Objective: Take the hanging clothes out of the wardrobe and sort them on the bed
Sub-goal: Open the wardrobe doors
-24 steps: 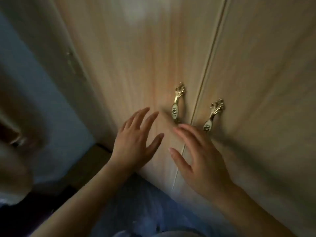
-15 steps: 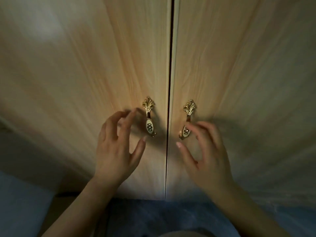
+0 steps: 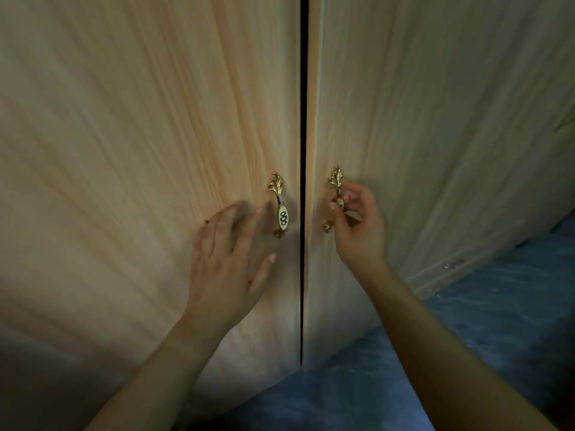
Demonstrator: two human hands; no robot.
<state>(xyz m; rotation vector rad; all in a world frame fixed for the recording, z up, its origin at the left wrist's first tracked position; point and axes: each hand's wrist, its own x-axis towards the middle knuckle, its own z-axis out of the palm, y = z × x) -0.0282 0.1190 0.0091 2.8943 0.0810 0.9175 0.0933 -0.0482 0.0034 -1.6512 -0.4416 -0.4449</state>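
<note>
The left door [image 3: 124,150] of the wardrobe is closed. The left hand [image 3: 227,259] is before it, fingers spread and nearly straight, holding nothing, just left of the left handle [image 3: 281,209]. Right of the narrow dark gap, the right hand [image 3: 361,234] pinches the right handle [image 3: 336,181]. Both handles stand upright, leafy end up. The step is opening; next, I judge, both handles need a pull toward the person. The clothes are not visible, presumably behind the doors.

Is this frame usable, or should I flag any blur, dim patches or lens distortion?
Head view: dim overall, with the lower left corner falling into shadow. Head view: the fingertips of the left hand are motion-blurred, while the left handle and the right hand gripping the right handle are sharp. Head view: wide-angle distortion skews the wardrobe doors.
</note>
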